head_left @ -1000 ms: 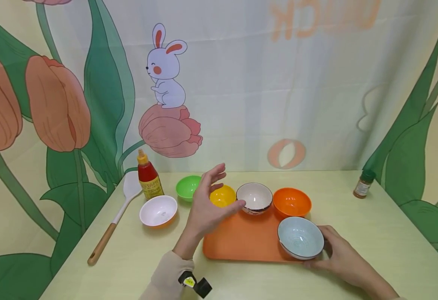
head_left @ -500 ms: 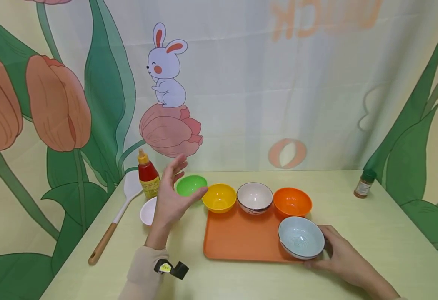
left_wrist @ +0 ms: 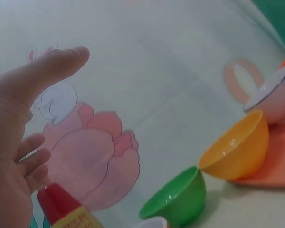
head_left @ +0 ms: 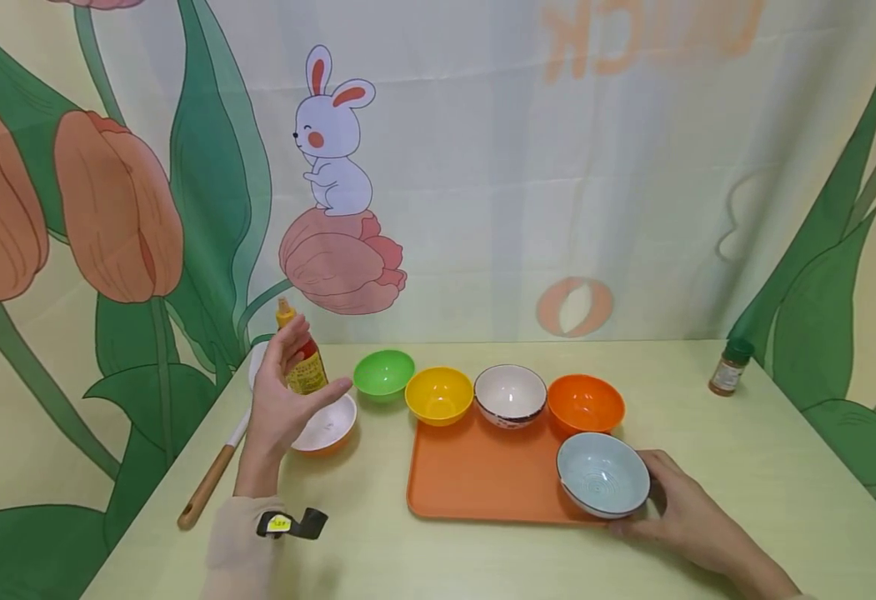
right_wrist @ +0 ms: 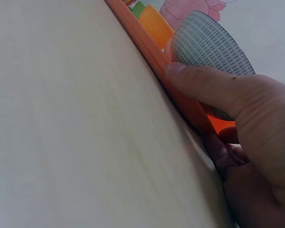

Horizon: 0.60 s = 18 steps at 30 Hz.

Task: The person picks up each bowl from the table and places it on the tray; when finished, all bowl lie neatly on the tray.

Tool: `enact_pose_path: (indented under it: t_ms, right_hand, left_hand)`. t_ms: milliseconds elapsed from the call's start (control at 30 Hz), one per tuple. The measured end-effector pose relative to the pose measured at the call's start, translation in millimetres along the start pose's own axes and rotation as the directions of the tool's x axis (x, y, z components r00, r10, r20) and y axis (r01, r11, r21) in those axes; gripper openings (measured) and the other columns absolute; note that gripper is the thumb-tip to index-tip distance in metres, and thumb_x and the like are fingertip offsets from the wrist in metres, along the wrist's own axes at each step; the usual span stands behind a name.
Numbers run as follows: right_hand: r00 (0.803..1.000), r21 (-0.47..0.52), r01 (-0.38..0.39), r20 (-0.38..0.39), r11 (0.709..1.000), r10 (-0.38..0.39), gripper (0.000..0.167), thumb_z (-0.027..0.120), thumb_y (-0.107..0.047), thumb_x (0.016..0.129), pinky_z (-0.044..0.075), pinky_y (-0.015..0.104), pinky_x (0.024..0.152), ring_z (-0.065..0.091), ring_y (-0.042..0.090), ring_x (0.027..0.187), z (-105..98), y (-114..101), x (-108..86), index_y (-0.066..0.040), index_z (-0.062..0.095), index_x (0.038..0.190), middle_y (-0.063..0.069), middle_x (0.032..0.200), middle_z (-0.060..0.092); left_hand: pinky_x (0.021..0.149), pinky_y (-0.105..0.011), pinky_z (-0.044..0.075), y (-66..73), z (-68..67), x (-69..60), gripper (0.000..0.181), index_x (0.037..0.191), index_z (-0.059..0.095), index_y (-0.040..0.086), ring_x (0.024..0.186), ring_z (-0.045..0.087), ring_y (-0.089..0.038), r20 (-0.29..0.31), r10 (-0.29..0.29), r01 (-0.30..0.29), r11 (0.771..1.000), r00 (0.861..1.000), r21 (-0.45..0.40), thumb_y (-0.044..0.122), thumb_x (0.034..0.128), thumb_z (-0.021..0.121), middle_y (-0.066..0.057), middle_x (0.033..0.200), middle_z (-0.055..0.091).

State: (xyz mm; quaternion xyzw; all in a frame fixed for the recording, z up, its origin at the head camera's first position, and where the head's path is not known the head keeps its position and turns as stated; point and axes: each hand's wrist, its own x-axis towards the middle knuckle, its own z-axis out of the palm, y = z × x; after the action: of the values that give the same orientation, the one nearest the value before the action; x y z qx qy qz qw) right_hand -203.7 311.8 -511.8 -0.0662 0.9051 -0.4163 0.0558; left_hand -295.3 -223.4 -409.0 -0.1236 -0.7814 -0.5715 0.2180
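Observation:
My left hand (head_left: pixel 280 408) is held up over the left side of the table, thumb spread away from the fingers, holding nothing. Behind it in the head view are a red sauce bottle (head_left: pixel 308 375) and a white bowl (head_left: pixel 332 423) with an orange outside, both partly hidden. At the right end of the orange tray (head_left: pixel 475 479), my right hand (head_left: pixel 681 508) grips the edge. Its thumb (right_wrist: pixel 204 83) lies along the rim in the right wrist view, with the fingers curled at the tray's end. A light blue bowl (head_left: pixel 603 475) sits on the tray beside this hand.
Along the tray's back stand a yellow bowl (head_left: pixel 439 397), a cream bowl (head_left: pixel 510 396) and an orange bowl (head_left: pixel 585 404). A green bowl (head_left: pixel 384 375) stands left of them. At far left lies a spatula (head_left: pixel 208 487); a small green-capped jar (head_left: pixel 728 368) stands far right.
My left hand has moved left, from over the tray and yellow bowl to in front of the sauce bottle and white bowl. The right hand and the bowls have stayed in place.

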Motion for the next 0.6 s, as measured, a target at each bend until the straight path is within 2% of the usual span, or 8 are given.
enact_pose_path:
  t_ms: [233, 400, 600]
  right_hand:
    - [1.000, 0.001, 0.012, -0.009, 1.000, -0.012, 0.109, 0.104, -0.051, 0.073, 0.044, 0.063, 0.124, 0.053, 0.043, 0.148, -0.3, 1.1, -0.2, -0.007, 0.052, 0.158, 0.014, 0.153, 0.053]
    - [1.000, -0.003, 0.019, -0.019, 1.000, -0.019, 0.110, 0.105, -0.052, 0.072, 0.043, 0.061, 0.124, 0.053, 0.042, 0.148, 0.0, 2.3, 0.4, -0.008, 0.052, 0.158, 0.013, 0.154, 0.053]
    - [1.000, -0.006, 0.025, -0.018, 1.000, -0.025, 0.110, 0.105, -0.052, 0.072, 0.044, 0.062, 0.124, 0.053, 0.042, 0.148, 0.4, 2.5, 0.2, -0.007, 0.052, 0.158, 0.013, 0.154, 0.053]
  left_hand:
    - [0.136, -0.061, 0.028, -22.2, -11.5, -14.3, 0.109, 0.174, 0.036, 0.020, 0.165, 0.034, -0.027, 0.018, -0.118, 0.117, 0.992, 0.993, 0.052, 0.018, 0.0843, 0.098, -0.004, 0.177, 0.042]
    - [0.137, -0.063, 0.025, -36.5, -17.0, -25.5, 0.112, 0.175, 0.032, 0.020, 0.168, 0.029, -0.032, 0.023, -0.177, 0.174, 0.980, 0.984, 0.093, 0.017, 0.0849, 0.099, -0.003, 0.180, 0.037]
    - [0.137, -0.063, 0.025, -53.5, -19.2, -34.8, 0.118, 0.177, 0.028, 0.018, 0.169, 0.025, -0.037, 0.038, -0.253, 0.246, 0.961, 0.967, 0.127, 0.020, 0.0844, 0.100, -0.007, 0.182, 0.031]
